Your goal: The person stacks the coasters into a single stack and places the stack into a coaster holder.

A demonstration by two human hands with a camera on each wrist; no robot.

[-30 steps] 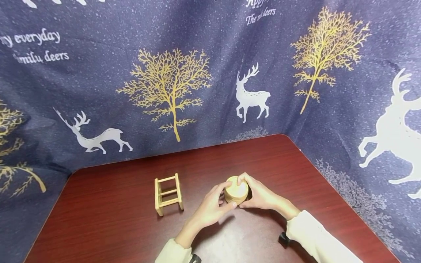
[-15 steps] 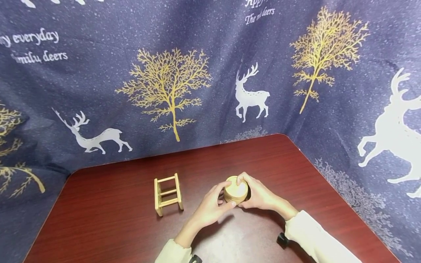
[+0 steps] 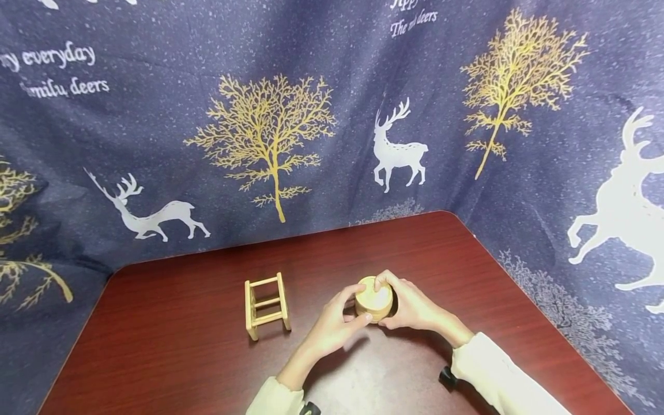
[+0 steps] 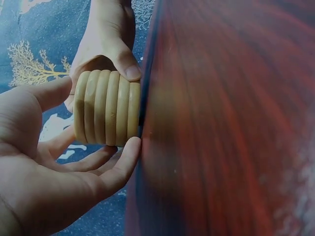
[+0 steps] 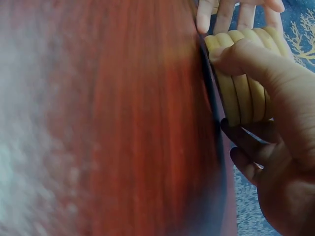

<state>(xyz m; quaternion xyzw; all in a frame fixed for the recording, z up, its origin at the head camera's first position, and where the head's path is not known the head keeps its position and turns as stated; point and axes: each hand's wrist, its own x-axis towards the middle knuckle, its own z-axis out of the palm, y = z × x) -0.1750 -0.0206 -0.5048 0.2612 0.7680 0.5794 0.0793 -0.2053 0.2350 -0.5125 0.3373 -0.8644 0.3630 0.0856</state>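
Note:
A stack of several round, light wooden coasters stands on the dark red table. Its ridged side faces the left wrist view, where the rounded edges of the discs line up evenly. My left hand holds the stack from the left, thumb low on the near side and a finger at the top rim. From the right, my right hand grips it, one finger lying on the top face. In the right wrist view the right thumb presses the ridged side, with other fingers curled around below.
A small wooden rack with posts and crossbars stands to the left of the stack. Behind the table and along its right side hangs a blue cloth printed with deer and trees. Light glares on the near tabletop.

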